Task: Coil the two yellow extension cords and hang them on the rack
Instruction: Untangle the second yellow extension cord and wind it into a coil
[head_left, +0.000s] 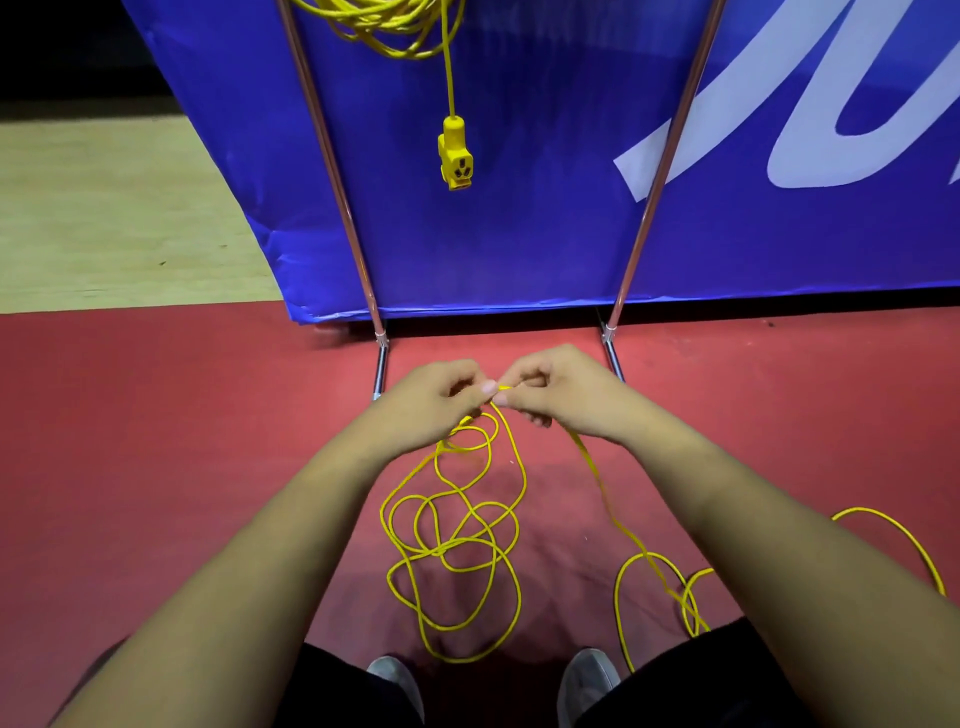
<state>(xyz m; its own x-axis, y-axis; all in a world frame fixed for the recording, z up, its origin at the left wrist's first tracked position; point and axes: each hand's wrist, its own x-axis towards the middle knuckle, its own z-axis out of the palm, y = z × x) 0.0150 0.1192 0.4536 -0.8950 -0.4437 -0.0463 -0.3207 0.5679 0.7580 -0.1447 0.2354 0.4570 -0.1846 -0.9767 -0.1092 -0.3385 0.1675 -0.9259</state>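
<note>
Pinching the loose yellow cord (448, 548) where they meet, the left hand (434, 402) and right hand (563, 395) sit knuckle to knuckle, fingers curled, with a short stretch of cord showing between the thumb tips. From the left hand, gathered loops droop toward 6 o'clock and lie tangled on the red floor (156, 441), just ahead of the shoes (587, 675). From the right hand, the free run (597, 470) trails toward 5 o'clock into more slack loops. At 12 o'clock the other yellow cord (384, 26) is already coiled and hung on the rack (334, 171), its socket end (455, 156) dangling before the blue banner (519, 234). The step in hand looks like coiling the second cord, with plenty left to gather. Next, the right hand should probably slide out along the free run, draw an even loop and pass it to the left hand, easing out crossings so the coil hangs tidily.
</note>
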